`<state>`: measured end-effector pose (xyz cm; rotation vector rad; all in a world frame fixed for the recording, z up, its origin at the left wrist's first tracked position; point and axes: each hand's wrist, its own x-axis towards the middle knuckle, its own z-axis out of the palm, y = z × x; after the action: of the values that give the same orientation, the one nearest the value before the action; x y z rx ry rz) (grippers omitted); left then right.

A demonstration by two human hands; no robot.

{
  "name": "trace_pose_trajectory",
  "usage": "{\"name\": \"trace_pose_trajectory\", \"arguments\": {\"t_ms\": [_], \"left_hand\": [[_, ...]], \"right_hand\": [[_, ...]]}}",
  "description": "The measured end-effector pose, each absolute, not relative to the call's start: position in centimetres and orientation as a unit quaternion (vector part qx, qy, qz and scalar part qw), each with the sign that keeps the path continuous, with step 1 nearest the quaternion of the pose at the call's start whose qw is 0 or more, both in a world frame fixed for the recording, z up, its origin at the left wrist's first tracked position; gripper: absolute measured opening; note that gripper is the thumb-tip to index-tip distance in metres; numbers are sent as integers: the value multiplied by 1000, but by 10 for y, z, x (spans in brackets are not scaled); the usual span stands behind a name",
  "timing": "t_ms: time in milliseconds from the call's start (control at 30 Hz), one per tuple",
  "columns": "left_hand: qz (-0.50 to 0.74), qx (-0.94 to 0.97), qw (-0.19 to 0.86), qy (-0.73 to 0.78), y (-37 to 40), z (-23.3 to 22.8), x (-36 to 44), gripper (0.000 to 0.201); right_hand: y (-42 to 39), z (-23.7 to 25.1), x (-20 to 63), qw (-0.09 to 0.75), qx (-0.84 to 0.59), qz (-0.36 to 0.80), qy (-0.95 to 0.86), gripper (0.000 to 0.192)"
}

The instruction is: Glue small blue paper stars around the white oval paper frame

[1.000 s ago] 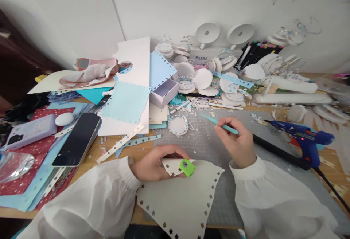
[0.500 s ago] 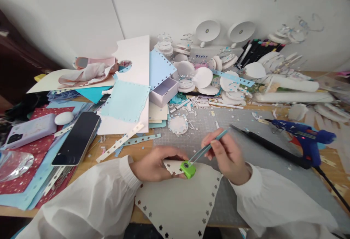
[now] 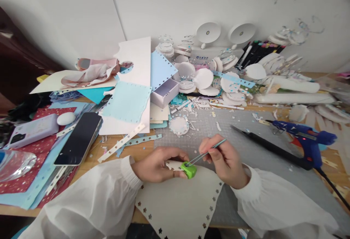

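My left hand (image 3: 161,164) is closed around the left side of a small green craft punch (image 3: 190,172), which sits over the upper edge of a cream paper sheet (image 3: 177,199). Flower-shaped holes run along the sheet's side edges. In my right hand (image 3: 222,159) is a pair of pale blue-green tweezers (image 3: 207,153), pinched between thumb and fingers. Their tips reach into the punch's opening; whether they grip anything there is too small to tell. The sheet's lower end hangs past the table edge.
A grey cutting mat (image 3: 180,142) lies beneath, strewn with paper scraps. To the right are a black pen-like tool (image 3: 270,146) and a blue glue gun (image 3: 308,135). A phone (image 3: 78,137) and punched paper strips (image 3: 123,142) lie left. White paper discs (image 3: 203,78) pile up behind.
The tweezers have come down at a flatter angle, with their tips now inside the punch's opening. My right hand has lowered slightly, and the punch is tilted a little differently.
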<state>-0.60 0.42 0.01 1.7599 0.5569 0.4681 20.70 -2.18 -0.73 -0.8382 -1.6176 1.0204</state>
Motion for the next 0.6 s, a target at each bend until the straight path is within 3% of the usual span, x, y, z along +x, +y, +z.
{"name": "trace_pose_trajectory", "arguments": {"t_ms": [133,367,600], "left_hand": [[196,756,579,234,5,0,-5,31],[199,795,531,216,4,-4,-5,30],[203,764,565,236,3,-1,-5,31]], "right_hand": [[-22,-7,206,507,-347,436,-658,17],[-19,-5,200,428,-403,464,-663,20],[-21,-7,198,464,-401,455,-645,20]]}}
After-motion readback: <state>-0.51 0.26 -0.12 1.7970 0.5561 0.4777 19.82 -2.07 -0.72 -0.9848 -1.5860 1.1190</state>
